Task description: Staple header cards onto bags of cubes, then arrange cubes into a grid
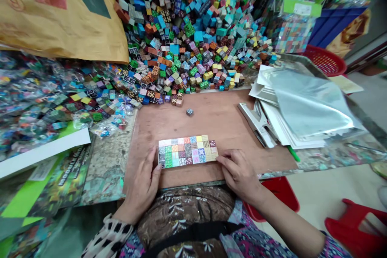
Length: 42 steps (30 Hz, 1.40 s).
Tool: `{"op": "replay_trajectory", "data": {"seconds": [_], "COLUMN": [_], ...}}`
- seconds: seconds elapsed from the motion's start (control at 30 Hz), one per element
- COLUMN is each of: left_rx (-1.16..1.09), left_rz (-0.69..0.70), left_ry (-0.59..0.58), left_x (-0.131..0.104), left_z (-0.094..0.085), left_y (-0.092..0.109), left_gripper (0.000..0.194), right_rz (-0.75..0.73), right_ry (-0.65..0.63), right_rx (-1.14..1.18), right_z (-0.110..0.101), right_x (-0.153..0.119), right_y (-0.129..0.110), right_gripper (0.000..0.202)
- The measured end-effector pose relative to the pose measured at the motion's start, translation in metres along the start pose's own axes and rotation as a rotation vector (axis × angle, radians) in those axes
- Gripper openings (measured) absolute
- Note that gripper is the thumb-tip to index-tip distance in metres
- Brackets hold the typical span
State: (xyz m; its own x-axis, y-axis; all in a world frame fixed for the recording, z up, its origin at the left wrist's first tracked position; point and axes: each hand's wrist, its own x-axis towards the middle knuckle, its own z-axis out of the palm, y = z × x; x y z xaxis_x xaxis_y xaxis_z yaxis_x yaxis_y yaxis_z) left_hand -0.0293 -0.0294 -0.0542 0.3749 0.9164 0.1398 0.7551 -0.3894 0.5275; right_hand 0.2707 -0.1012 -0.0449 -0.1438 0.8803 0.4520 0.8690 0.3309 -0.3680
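A flat block of small patterned cubes (pixel 181 152), packed in rows, lies on the brown board (pixel 193 178) in front of me. The cubes show wood, floral, green and pink patterns, and the right end is stepped. My left hand (pixel 144 181) rests at the left end, thumb and fingers apart, their tips against the edge cubes. At the other end, my right hand (pixel 240 173) has curled fingers, with thumb and forefinger closed at the lower right corner cubes. One loose dark speckled cube (pixel 189 112) sits farther up the board.
A large heap of loose cubes (pixel 193 40) covers the back. Right of the board are a white stapler (pixel 256 125) and clear plastic sheets (pixel 314 100) over white cards. At left lie small bagged pieces (pixel 57 88), a yellow sack (pixel 60 20) and a white strip (pixel 45 153).
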Motion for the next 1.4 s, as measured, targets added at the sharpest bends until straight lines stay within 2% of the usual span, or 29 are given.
{"op": "replay_trajectory", "data": {"seconds": [0.43, 0.73, 1.1, 1.4], "left_rx": [-0.036, -0.029, -0.036, -0.051], "left_rz": [-0.018, -0.018, 0.006, 0.018], "left_ry": [0.018, 0.034, 0.047, 0.063], "left_x": [-0.003, -0.007, -0.006, -0.008], "left_z": [0.002, 0.005, 0.0, 0.0], "left_y": [-0.002, -0.003, 0.002, 0.003], "left_gripper": [0.054, 0.053, 0.05, 0.048], "right_rz": [-0.044, -0.08, -0.14, -0.207], "right_ry": [-0.04, -0.098, -0.141, -0.14], "right_rx": [-0.068, -0.106, -0.042, -0.015], "right_z": [-0.008, -0.004, 0.004, 0.008], "right_x": [0.015, 0.021, 0.032, 0.045], "right_y": [-0.008, -0.012, -0.02, -0.029], "right_gripper": [0.02, 0.018, 0.021, 0.023]}}
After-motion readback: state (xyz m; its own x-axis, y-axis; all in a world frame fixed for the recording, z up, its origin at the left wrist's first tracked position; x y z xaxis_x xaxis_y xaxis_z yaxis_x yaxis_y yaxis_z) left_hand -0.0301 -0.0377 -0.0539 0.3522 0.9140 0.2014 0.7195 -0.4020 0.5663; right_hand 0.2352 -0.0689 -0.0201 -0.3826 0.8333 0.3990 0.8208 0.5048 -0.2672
